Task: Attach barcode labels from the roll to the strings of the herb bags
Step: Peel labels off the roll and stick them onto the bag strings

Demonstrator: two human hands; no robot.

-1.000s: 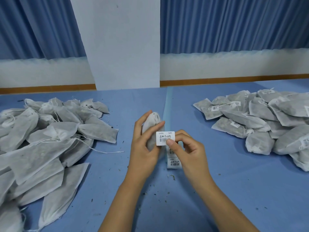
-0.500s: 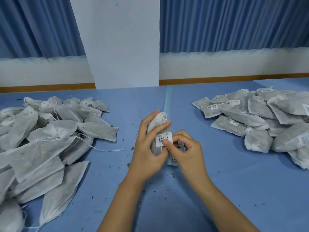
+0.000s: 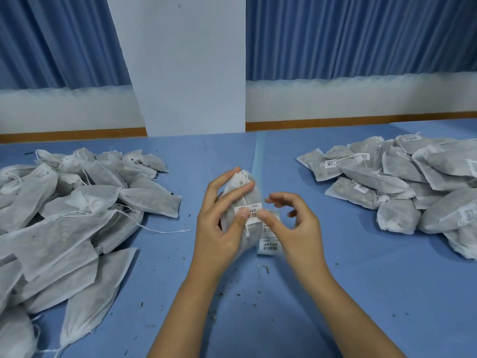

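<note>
A grey fabric herb bag (image 3: 251, 196) is being clasped by the left grip (image 3: 219, 228), thumb pressing its white barcode label (image 3: 254, 210). At the label's 3 o'clock, the right grip (image 3: 294, 228) is being held loosely spread, empty.

The herb bag (image 3: 253, 195) at centre is thin, matt, white non-woven cloth, slightly translucent over dark contents; the bags in the left pile (image 3: 77, 215) and right pile (image 3: 400, 177) have the same finish. Its label (image 3: 251, 214) is smooth white paper with black print, on a thin white string (image 3: 247, 229). The tabletop (image 3: 361, 267) has a matt, smooth blue covering.
</note>
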